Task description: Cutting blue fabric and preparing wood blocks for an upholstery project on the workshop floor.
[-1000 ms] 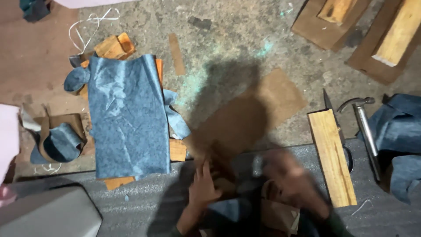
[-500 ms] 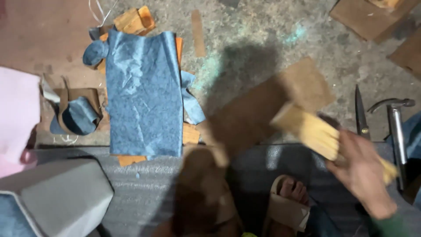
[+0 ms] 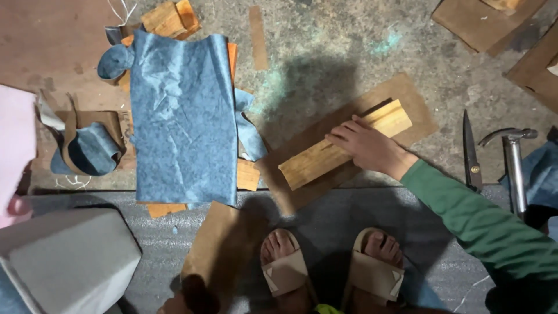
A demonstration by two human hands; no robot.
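Note:
My right hand (image 3: pixel 366 145), in a green sleeve, lies flat on a pale wooden block (image 3: pixel 325 157). The block rests slantwise on a brown board piece (image 3: pixel 410 96) on the concrete floor. My left hand (image 3: pixel 180 301) shows only partly at the bottom edge, in shadow. It grips the lower end of a brown sheet (image 3: pixel 218 244) that lies over the grey mat. A large blue leather-like sheet (image 3: pixel 180 116) is spread to the left of the block, over orange wood scraps.
Scissors (image 3: pixel 469 151) and a hammer (image 3: pixel 512 166) lie to the right. My sandalled feet (image 3: pixel 285 267) stand on the grey mat (image 3: pixel 349 203). A grey box (image 3: pixel 64 261) sits at the lower left, a pink sheet (image 3: pixel 14 139) at the left edge, and brown boards (image 3: pixel 476 23) at the upper right.
My right hand has carried the wooden block leftwards from beside the scissors and laid it on the brown board. My left hand has dropped to the bottom edge with the brown sheet.

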